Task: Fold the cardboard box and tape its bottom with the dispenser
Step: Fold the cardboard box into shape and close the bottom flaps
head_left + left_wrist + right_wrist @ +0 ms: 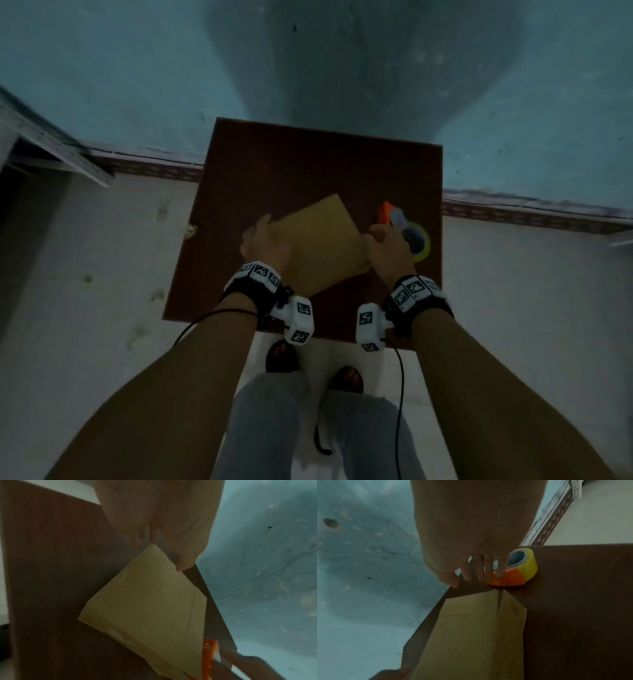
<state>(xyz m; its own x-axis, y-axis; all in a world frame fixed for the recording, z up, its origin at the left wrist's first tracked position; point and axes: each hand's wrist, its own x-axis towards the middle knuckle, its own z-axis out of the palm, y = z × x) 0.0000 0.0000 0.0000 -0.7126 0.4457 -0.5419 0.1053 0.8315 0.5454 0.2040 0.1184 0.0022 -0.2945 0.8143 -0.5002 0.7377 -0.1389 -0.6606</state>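
A flattened tan cardboard box (322, 240) (150, 608) (476, 635) lies skewed on the dark brown table (291, 164). My left hand (263, 240) (165, 550) pinches its left corner, thumb on the top face and fingers behind the edge. An orange tape dispenser (407, 229) (517, 574) (210, 654) with a yellow tape roll stands on the table right of the box. My right hand (385, 240) (477, 577) hovers at the box's right corner with straight fingers reaching over the dispenser's orange body. I cannot tell whether they touch it.
The small table stands against a blue-green wall (137, 85). A slotted metal rack (51, 144) is at the far left. My feet (281, 356) are on the pale floor at the table's near edge. Cables hang from both wrist cameras.
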